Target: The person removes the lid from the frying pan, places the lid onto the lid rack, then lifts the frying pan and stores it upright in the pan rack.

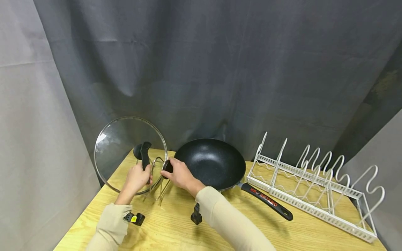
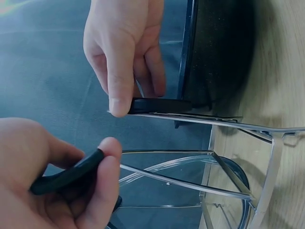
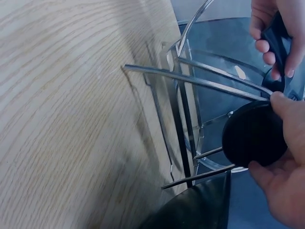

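A large clear glass lid (image 1: 122, 157) with a metal rim stands upright at the left, leaning at a metal wire rack (image 1: 161, 190). My left hand (image 1: 135, 179) grips a black curved handle (image 1: 145, 155) at the lid's face, beside a round black knob (image 1: 137, 152). Thumb and fingers of my right hand (image 1: 182, 174) pinch a flat black disc (image 3: 255, 133) at the top of the rack's wires. In the left wrist view the handle (image 2: 71, 172) lies between thumb and curled fingers, a short gap away from the right hand (image 2: 126, 52).
A black wok (image 1: 210, 164) sits just right of the rack, its long handle (image 1: 267, 201) pointing right and toward me. A long white wire pan rack (image 1: 314, 198) lies along the table's right side. Grey curtains (image 1: 220, 69) hang behind the wooden table (image 1: 169, 226).
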Tool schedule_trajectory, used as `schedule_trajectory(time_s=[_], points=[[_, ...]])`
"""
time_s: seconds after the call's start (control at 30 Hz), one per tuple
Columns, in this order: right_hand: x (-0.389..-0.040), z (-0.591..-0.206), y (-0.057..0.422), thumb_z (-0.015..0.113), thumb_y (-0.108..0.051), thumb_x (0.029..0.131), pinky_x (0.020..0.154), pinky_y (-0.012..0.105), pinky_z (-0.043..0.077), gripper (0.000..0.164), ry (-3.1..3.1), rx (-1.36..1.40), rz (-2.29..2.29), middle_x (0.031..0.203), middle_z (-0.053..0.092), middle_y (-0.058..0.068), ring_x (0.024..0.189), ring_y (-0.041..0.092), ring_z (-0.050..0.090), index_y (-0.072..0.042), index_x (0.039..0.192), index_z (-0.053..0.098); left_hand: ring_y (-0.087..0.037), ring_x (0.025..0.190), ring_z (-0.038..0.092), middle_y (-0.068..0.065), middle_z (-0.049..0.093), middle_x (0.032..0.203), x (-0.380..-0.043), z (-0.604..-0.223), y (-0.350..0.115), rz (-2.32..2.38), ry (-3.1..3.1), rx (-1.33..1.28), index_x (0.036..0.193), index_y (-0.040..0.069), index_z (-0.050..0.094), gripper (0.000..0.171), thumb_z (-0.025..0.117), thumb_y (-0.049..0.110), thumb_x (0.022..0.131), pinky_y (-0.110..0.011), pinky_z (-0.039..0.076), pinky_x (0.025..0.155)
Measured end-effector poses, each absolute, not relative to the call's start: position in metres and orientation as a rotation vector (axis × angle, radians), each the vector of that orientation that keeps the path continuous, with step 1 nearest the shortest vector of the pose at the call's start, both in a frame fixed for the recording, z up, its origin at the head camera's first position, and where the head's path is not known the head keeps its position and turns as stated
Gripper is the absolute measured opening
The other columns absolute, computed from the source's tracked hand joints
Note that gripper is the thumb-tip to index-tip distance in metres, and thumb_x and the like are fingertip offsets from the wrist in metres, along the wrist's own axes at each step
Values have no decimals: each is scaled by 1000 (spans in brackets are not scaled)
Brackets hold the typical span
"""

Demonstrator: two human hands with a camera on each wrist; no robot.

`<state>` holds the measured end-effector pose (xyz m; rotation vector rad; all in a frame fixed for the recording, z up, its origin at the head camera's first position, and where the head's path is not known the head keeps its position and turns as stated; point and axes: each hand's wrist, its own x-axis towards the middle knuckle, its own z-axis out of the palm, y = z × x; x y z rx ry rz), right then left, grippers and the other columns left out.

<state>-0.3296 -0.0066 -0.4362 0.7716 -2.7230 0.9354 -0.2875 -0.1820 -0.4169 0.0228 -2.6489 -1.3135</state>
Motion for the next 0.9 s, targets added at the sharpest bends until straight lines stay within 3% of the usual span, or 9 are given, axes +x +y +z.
schedule_trajectory(time_s=[0.13, 0.23, 0.37, 0.67, 0.9], points=[[-329, -435, -9, 63, -42, 90, 65, 26, 47, 39, -2747, 757, 904, 98, 59, 0, 84, 13, 59, -13, 113, 55, -20, 52, 62, -3, 62, 60, -286, -414, -185, -1223, -2674, 33, 92, 2, 55, 22, 45, 21, 99, -30, 45, 51], [-326, -436, -9, 62, -43, 90, 80, 31, 50, 51, -2782, 728, 865, 116, 60, 7, 102, 19, 59, -8, 127, 51, -17, 48, 58, -2, 60, 56, -283, -413, -188, -1121, -2706, 27, 90, 1, 55, 23, 47, 21, 98, -31, 43, 49], [-324, -435, -7, 61, -43, 91, 94, 38, 45, 64, -2800, 697, 834, 133, 51, 13, 119, 26, 51, -4, 139, 43, -18, 46, 53, -4, 56, 56, -281, -408, -190, -952, -2696, 1, 85, 1, 57, 23, 52, 21, 95, -32, 38, 45], [-317, -419, 15, 57, -44, 93, 103, 41, 36, 64, -2805, 722, 774, 139, 46, 13, 128, 28, 43, -3, 140, 41, -20, 53, 54, -7, 62, 67, -276, -392, -192, -753, -2701, 26, 81, 3, 61, 23, 58, 23, 91, -33, 40, 45], [-308, -402, 43, 57, -43, 93, 103, 41, 36, 57, -2791, 718, 691, 133, 50, 11, 126, 28, 44, -5, 135, 48, -29, 58, 58, -9, 63, 68, -273, -372, -199, -632, -2636, 78, 80, 8, 64, 22, 58, 27, 91, -42, 43, 46]])
